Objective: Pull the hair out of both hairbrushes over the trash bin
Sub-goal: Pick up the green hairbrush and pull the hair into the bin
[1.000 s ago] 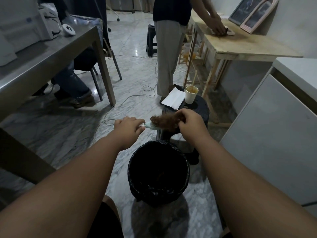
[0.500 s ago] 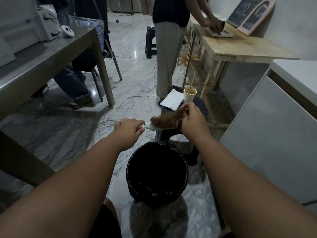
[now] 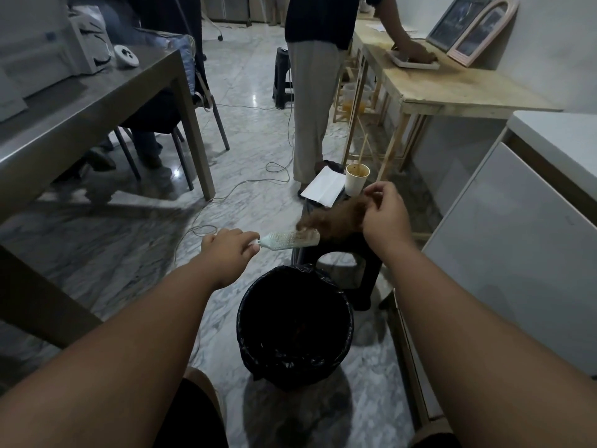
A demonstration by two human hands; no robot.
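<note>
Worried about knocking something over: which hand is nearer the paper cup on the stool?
Right. The right hand, pinching the brown hair clump, is just this side of the paper cup, slightly right. The left hand, gripping the hairbrush handle, sits far off to its left.

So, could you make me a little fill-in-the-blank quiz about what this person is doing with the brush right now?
1. The left hand grips the hairbrush by its ____.
2. The clump of hair that the right hand pinches is ____ in colour.
3. The trash bin is ____ in colour.

Missing words: handle; brown; black.
</note>
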